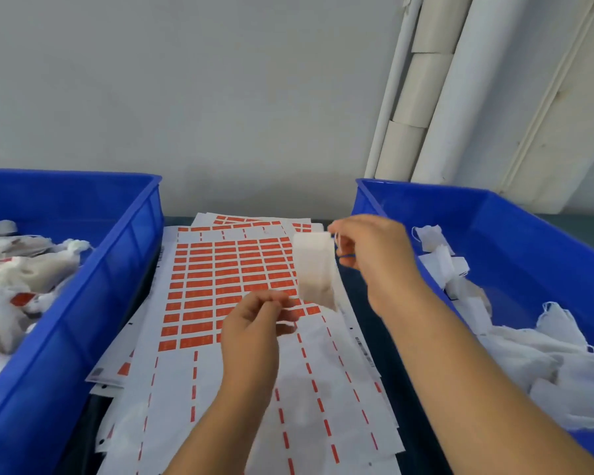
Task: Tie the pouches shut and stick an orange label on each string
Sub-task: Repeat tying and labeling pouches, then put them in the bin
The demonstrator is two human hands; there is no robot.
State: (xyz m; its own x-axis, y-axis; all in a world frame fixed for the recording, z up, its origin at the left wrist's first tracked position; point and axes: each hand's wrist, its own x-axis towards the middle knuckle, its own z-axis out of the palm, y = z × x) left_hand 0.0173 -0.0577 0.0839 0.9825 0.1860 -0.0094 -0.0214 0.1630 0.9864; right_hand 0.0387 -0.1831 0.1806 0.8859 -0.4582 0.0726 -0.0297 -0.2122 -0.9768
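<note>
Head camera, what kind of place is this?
Probably a packing bench in a small workshop. A left bin holds tied, labelled pouches, a right bin holds untied ones, and label sheets lie between them. The right hand dangles a pouch.

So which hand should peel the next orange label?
Probably the left hand: it hovers over the label sheet, though it may pinch something small. The right hand holds the pouch by its string.

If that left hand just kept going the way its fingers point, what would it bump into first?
Probably the white pouch hanging from the right hand. The left hand points up and to the right, toward the pouch's lower end; depth is hard to judge, so it might pass over the label sheet instead.
</note>
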